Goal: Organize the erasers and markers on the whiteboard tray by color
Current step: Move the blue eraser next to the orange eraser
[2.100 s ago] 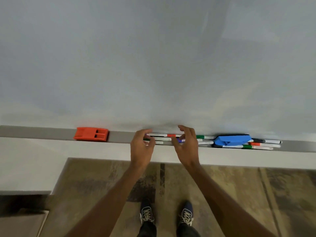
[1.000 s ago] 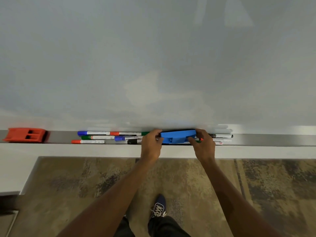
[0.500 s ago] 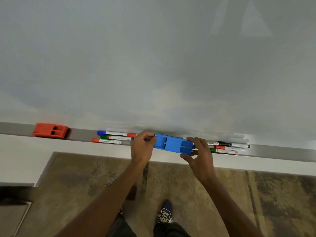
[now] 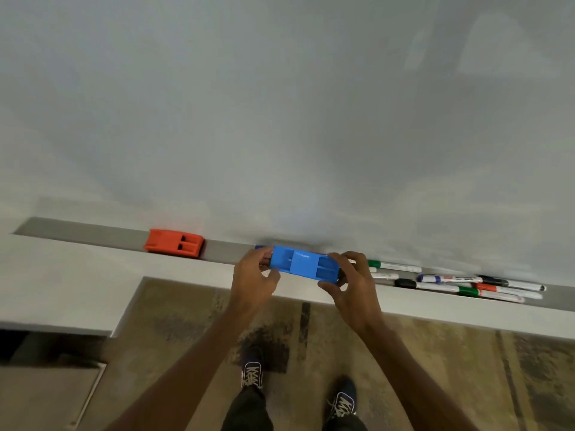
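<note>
I hold a blue eraser [image 4: 303, 264] between both hands, just above the grey whiteboard tray [image 4: 93, 233]. My left hand [image 4: 253, 283] grips its left end and my right hand [image 4: 351, 284] grips its right end. An orange eraser [image 4: 173, 243] lies on the tray to the left. Several markers [image 4: 451, 283] with green, blue, black and red caps lie on the tray to the right. A blue marker tip [image 4: 259, 247] peeks out behind my left hand; the markers under the eraser are hidden.
The whiteboard [image 4: 280, 104] fills the upper view. Below the tray runs a white ledge [image 4: 62, 284], then patterned carpet [image 4: 466, 368] with my shoes on it. The tray's left stretch beyond the orange eraser is bare metal.
Both hands took hold of the blue eraser, lifted it off the markers and carried it left toward the orange eraser. The markers it covered are now uncovered at the right.
</note>
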`<state>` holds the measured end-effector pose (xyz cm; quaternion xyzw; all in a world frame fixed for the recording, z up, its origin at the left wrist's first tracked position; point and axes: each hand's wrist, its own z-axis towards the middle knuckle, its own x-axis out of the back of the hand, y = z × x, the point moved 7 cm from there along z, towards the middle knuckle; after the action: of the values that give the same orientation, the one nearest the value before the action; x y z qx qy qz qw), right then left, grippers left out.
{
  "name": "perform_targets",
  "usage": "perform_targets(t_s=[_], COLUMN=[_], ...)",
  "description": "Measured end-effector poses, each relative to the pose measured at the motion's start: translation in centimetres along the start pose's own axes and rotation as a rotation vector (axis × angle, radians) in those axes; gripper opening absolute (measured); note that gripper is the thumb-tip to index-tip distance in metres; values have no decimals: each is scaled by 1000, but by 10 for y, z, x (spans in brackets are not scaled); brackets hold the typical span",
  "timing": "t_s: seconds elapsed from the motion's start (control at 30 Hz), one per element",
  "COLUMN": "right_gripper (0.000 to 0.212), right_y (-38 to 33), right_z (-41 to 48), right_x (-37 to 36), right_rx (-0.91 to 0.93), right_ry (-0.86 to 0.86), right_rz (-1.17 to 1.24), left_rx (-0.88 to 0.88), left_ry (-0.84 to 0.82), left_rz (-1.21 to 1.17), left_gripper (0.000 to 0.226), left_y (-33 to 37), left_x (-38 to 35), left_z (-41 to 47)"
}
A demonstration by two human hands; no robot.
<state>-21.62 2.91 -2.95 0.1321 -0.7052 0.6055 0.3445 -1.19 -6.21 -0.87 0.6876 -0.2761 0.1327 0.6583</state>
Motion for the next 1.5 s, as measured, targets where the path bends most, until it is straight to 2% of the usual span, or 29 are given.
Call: perform_targets(t_s=[0.1, 0.3, 0.53, 0.67, 1.2, 1.27, 1.43, 1.5], right_gripper=[58, 57, 61, 60, 66, 67, 73, 72], right_y=[-29, -83, -97, -90, -99, -99, -104, -104], right_z=[11, 36, 58, 60, 57, 57, 58, 59], right_x=[-36, -92, -148, -168, -186, -185, -183, -182], right_rx=[12, 42, -49, -101, -74, -69, -1, 14], right_ry=[-8, -1, -50, -64, 71, 80, 83, 74], right_rz=[-27, -142, -90, -99, -121, -102, -71, -59], left_rx=[-51, -206, -233, -246, -252, -268, -387, -456], left_ry=[-21, 10, -38, -72, -85, -80, -135, -136], left_rz=[77, 346, 509, 540, 509, 519, 605, 653], left_gripper=[41, 16, 12, 10, 11, 15, 58, 65], left_y=[-22, -59, -88, -98, -121, -120, -110, -103], left_x=[35, 93, 115, 115, 120, 120, 112, 107], left_z=[13, 45, 70, 79, 87, 86, 84, 84])
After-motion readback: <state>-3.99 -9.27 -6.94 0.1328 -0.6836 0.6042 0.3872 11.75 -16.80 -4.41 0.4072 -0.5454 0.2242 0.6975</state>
